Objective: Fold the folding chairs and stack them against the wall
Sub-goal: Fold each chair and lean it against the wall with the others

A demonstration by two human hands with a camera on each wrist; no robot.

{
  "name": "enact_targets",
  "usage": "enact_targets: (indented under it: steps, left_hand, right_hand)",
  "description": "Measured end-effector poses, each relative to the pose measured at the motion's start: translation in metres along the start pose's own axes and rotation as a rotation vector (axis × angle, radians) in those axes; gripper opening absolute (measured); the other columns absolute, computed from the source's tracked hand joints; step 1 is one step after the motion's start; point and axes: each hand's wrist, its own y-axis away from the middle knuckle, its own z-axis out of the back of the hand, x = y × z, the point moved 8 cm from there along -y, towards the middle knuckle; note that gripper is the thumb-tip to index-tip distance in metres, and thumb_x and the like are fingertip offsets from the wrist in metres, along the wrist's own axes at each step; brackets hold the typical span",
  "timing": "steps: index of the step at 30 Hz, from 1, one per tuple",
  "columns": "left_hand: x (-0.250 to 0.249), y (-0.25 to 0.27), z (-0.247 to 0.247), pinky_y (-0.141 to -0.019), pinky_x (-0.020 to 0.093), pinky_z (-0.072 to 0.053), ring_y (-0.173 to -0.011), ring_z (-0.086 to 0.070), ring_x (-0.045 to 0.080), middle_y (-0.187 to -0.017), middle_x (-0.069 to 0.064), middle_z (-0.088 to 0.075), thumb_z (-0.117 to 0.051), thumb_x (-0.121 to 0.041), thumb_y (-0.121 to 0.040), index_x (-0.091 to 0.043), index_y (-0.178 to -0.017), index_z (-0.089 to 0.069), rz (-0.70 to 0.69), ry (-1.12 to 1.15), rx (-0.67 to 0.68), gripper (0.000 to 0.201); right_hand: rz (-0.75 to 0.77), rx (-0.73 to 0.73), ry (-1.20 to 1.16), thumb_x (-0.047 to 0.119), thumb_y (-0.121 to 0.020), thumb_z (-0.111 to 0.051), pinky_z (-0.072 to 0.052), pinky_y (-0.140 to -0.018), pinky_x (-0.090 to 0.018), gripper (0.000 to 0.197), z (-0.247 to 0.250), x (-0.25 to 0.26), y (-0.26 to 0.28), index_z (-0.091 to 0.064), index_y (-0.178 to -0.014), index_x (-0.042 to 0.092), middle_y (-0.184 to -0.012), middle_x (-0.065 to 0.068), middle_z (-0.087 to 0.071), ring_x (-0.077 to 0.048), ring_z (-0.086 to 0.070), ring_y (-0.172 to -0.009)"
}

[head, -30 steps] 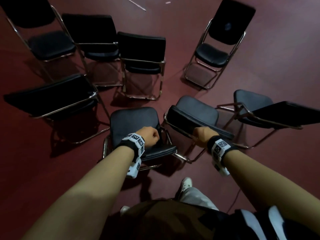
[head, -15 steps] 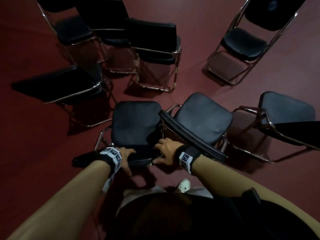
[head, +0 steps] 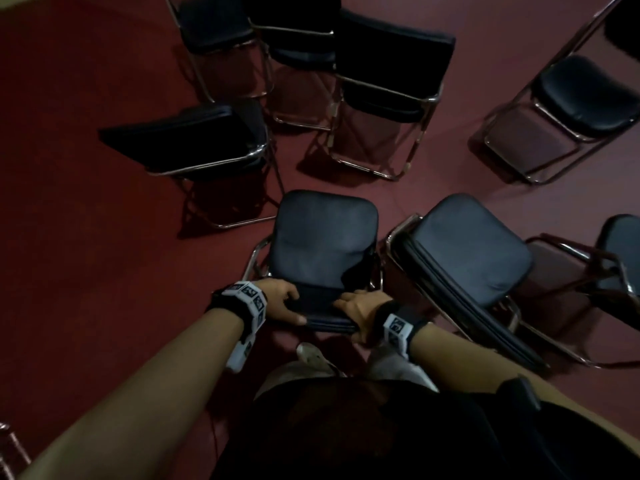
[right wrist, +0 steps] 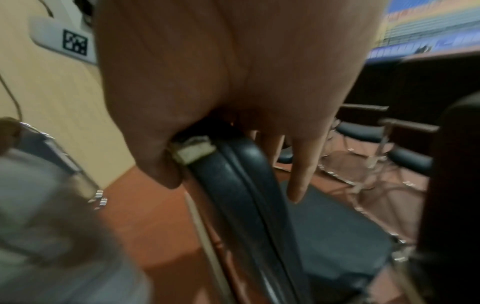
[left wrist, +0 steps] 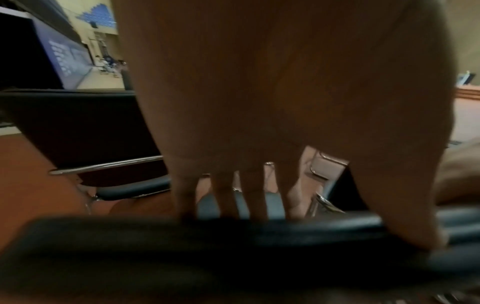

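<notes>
A black padded folding chair (head: 325,244) with a chrome frame stands unfolded right in front of me, its seat facing away. My left hand (head: 282,303) grips the left part of its backrest (head: 323,311) from above, thumb on the near side. My right hand (head: 360,311) grips the right part the same way. In the left wrist view my fingers (left wrist: 226,195) reach over the backrest (left wrist: 182,246). The right wrist view has my thumb (right wrist: 161,164) on the near face of the backrest (right wrist: 233,185) and the fingers beyond it.
Several more unfolded black chairs ring this one: one close on the right (head: 474,247), one on the left (head: 194,140), one behind it (head: 391,64), one at far right (head: 585,95). The floor (head: 86,254) is dark red. My shoes (head: 313,355) stand just behind the held chair.
A second ago my right hand was on the right-hand chair's backrest; it has moved onto the middle chair's backrest beside my left hand. My view has come closer and tilted down.
</notes>
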Motion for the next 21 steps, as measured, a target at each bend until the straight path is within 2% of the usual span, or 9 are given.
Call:
enact_targets:
  steps: [3, 5, 8, 11, 14, 17, 19, 21]
  left_hand:
    - [-0.005, -0.01, 0.044, -0.099, 0.028, -0.047, -0.114, -0.059, 0.014, -0.128, -0.008, -0.063, -0.08, -0.07, -0.064, -0.029, -0.133, -0.058, -0.071, 0.023, -0.069, 0.083]
    - [-0.008, -0.02, 0.055, -0.1, 0.035, -0.045, -0.114, -0.055, 0.017, -0.124, -0.009, -0.06, -0.081, -0.068, -0.063, -0.034, -0.132, -0.056, -0.113, -0.068, -0.096, 0.081]
    - [-0.005, -0.038, 0.057, -0.102, 0.041, -0.038, -0.118, -0.051, 0.021, -0.123, -0.006, -0.059, -0.076, -0.061, -0.073, -0.038, -0.13, -0.054, -0.045, -0.231, -0.226, 0.065]
    - [-0.003, -0.059, 0.089, -0.1, 0.041, -0.037, -0.119, -0.051, 0.021, -0.124, -0.006, -0.058, -0.068, -0.068, -0.077, -0.038, -0.129, -0.053, 0.047, -0.298, -0.337, 0.062]
    - [-0.007, -0.08, 0.124, -0.098, 0.04, -0.037, -0.115, -0.052, 0.019, -0.12, -0.01, -0.06, -0.069, -0.072, -0.073, -0.04, -0.124, -0.057, 0.09, -0.284, -0.323, 0.061]
    - [-0.02, -0.099, 0.156, -0.096, 0.04, -0.036, -0.11, -0.057, 0.017, -0.112, -0.014, -0.065, -0.073, -0.071, -0.068, -0.04, -0.113, -0.062, 0.128, -0.293, -0.331, 0.055]
    - [-0.024, -0.109, 0.165, -0.096, 0.04, -0.039, -0.107, -0.061, 0.018, -0.105, -0.015, -0.069, -0.075, -0.068, -0.066, -0.041, -0.103, -0.064, 0.142, -0.254, -0.292, 0.047]
    - [-0.021, -0.111, 0.171, -0.097, 0.042, -0.042, -0.105, -0.065, 0.02, -0.101, -0.014, -0.071, -0.074, -0.067, -0.065, -0.044, -0.1, -0.065, 0.153, -0.227, -0.233, 0.043]
  right_hand:
    - [-0.064, -0.006, -0.022, 0.054, -0.073, -0.07, -0.052, -0.094, -0.041, 0.072, 0.044, -0.037, -0.002, -0.047, -0.138, 0.034, -0.134, 0.002, -0.057, -0.025, -0.058, -0.12]
    - [-0.101, 0.033, -0.057, 0.057, -0.068, -0.064, -0.053, -0.093, -0.04, 0.066, 0.056, -0.054, -0.008, -0.051, -0.13, 0.037, -0.127, 0.003, -0.062, -0.024, -0.062, -0.114]
    - [-0.104, 0.093, -0.049, 0.061, -0.068, -0.059, -0.054, -0.088, -0.038, 0.058, 0.061, -0.064, -0.024, -0.055, -0.121, 0.037, -0.115, 0.003, -0.067, -0.025, -0.066, -0.105]
    - [-0.097, 0.069, -0.073, 0.055, -0.07, -0.062, -0.056, -0.083, -0.037, 0.051, 0.078, -0.096, -0.051, -0.053, -0.117, 0.037, -0.107, 0.005, -0.069, -0.022, -0.068, -0.097]
    - [-0.062, 0.097, -0.133, 0.054, -0.071, -0.065, -0.056, -0.084, -0.037, 0.056, 0.101, -0.122, -0.067, -0.054, -0.122, 0.035, -0.11, 0.002, -0.069, -0.023, -0.068, -0.1]
    - [-0.062, 0.165, -0.157, 0.032, -0.082, -0.072, -0.051, -0.087, -0.031, 0.057, 0.117, -0.151, -0.078, -0.051, -0.135, 0.024, -0.117, -0.002, -0.067, -0.024, -0.065, -0.107]
    - [-0.048, 0.202, -0.206, 0.027, -0.083, -0.072, -0.051, -0.09, -0.033, 0.057, 0.121, -0.163, -0.085, -0.051, -0.136, 0.02, -0.119, -0.004, -0.066, -0.024, -0.064, -0.109]
    - [-0.012, 0.225, -0.222, 0.029, -0.081, -0.073, -0.053, -0.091, -0.039, 0.058, 0.123, -0.162, -0.095, -0.052, -0.135, 0.02, -0.117, -0.004, -0.067, -0.026, -0.065, -0.107]
